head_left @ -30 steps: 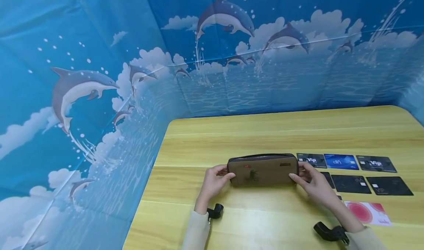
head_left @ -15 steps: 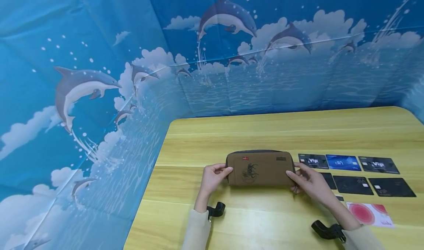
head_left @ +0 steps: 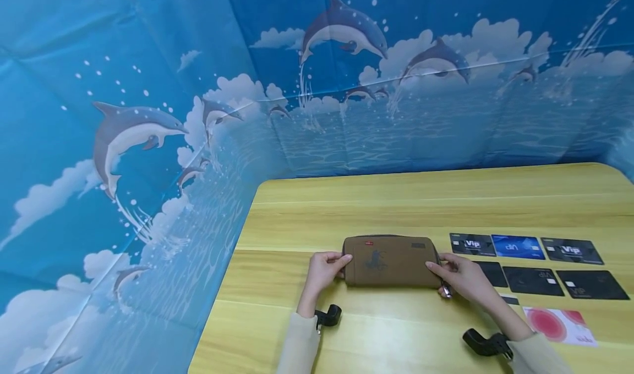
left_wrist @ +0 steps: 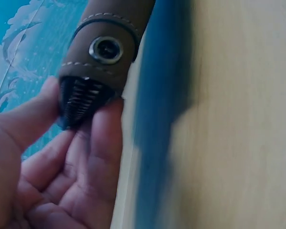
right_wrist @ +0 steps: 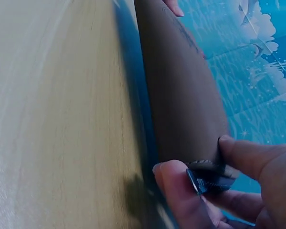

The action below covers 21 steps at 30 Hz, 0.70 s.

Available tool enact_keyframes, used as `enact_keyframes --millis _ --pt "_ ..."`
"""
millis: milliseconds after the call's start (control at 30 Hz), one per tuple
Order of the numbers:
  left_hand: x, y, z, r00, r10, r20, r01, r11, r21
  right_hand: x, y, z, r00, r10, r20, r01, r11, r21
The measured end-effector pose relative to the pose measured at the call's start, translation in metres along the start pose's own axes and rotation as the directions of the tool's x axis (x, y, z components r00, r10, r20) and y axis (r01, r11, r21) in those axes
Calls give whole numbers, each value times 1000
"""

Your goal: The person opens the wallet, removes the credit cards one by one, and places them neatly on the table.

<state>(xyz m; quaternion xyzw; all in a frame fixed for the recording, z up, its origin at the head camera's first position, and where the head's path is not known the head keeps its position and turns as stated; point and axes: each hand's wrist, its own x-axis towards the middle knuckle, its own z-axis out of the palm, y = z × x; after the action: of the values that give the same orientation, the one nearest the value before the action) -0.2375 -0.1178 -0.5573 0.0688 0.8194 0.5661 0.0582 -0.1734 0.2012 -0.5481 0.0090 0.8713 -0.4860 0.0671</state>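
Observation:
A brown zip-around wallet (head_left: 391,264) with a dark printed figure and a small red tag has its broad face toward me in the head view. At its left end, the left hand (head_left: 321,275) pinches it between thumb and fingers. The right hand (head_left: 464,279) grips the opposite end, thumb on the front face and a metal zip pull (head_left: 446,291) beside the fingers. In the left wrist view, a stitched band with a ring-shaped metal snap (left_wrist: 106,50) shows above the zip teeth (left_wrist: 83,98). The wallet's back is hidden from the head view.
To the right, several cards lie in rows on the wooden table (head_left: 376,203): black Vip cards (head_left: 572,251), a blue one (head_left: 518,247), plain-looking black ones (head_left: 533,281) and a pink-and-white card (head_left: 559,326). The right forearm crosses over part of them. A dolphin-print sheet (head_left: 238,137) surrounds the table.
Held at both ends, the wallet has tipped from showing its zipped top edge to showing its broad face, and now sits slightly lower in view. The cards stay in place.

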Motion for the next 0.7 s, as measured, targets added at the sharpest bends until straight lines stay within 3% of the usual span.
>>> enact_keyframes --millis 100,233,700 --pt "0 0 0 1000 -14 25 13 999 32 0 0 1 998 45 35 -47 997 55" --pt "1 -1 1 998 -43 46 41 998 40 0 -1 1 997 73 36 -74 997 38" --pt "2 6 6 998 -63 -1 62 983 173 0 -2 -1 998 66 -2 -66 996 -60"
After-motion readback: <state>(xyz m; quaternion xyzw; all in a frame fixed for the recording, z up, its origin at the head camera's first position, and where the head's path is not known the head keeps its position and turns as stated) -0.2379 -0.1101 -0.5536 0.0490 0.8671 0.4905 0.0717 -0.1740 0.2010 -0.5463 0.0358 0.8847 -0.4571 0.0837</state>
